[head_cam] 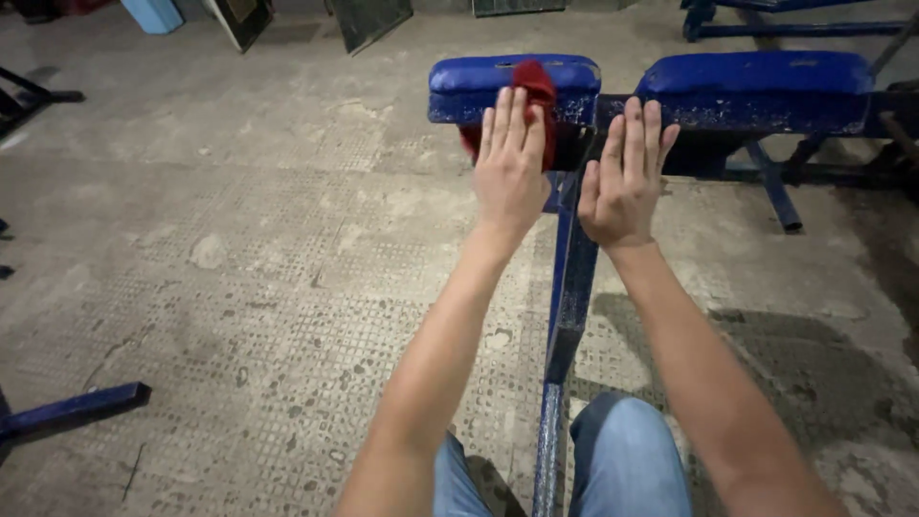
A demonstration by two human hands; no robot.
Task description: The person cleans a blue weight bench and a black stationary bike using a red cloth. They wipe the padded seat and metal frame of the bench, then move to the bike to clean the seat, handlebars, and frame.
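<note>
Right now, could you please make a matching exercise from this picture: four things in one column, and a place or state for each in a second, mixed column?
Things:
1. red cloth
2. left hand
3. right hand
4. blue metal beam

Places or states:
A. runs between the knees
B. flat on the cloth
C. draped over the left pad
D. fingers up, before the gap between the pads

Pairs: 1-C, 2-B, 3-D, 4-A

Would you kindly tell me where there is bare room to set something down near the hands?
The right blue padded rest is bare on top. The concrete floor lies open left of the blue metal beam. The left blue pad is crowded by the red cloth and left hand.
</note>
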